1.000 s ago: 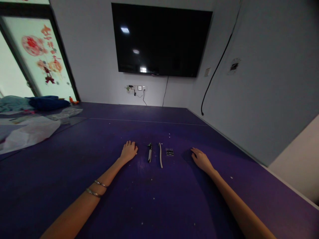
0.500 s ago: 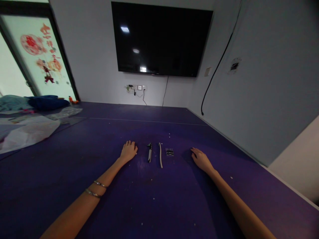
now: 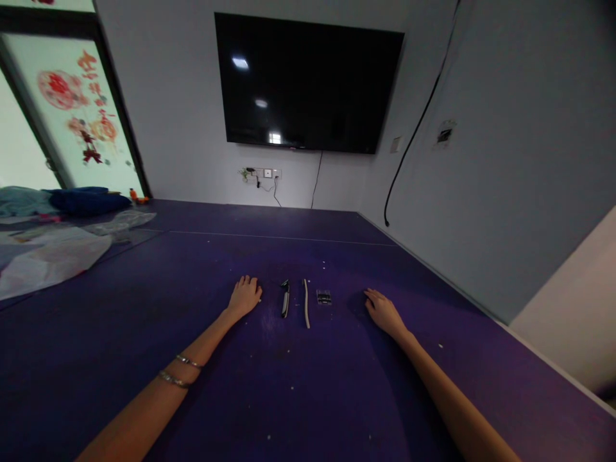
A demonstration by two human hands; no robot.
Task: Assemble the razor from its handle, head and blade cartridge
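My left hand [image 3: 245,297] lies on the purple surface with fingers stretched out and nothing in it. Just to its right is a razor [image 3: 285,301], its dark head pointing away from me. Beside that lies a thin, pale, slightly curved stick [image 3: 307,305], perhaps a toothbrush; its kind is too small to tell. A small clear pack [image 3: 324,298] with dark pieces inside sits right of the stick. Further right, my right hand [image 3: 384,312] rests with fingers extended, holding nothing and apart from the pack. Both hands lie flat, one on each side of the row.
The purple surface [image 3: 216,398] carries small white specks. At the far left lie crumpled plastic sheeting [image 3: 58,256] and a blue cloth [image 3: 89,201]. A black cable [image 3: 418,128] hangs down the right wall. On the back wall are a television [image 3: 308,83] and sockets [image 3: 267,173].
The camera view has shifted slightly, so everything sits a little lower and mostly further left. Both hands and the three objects keep their places on the surface.
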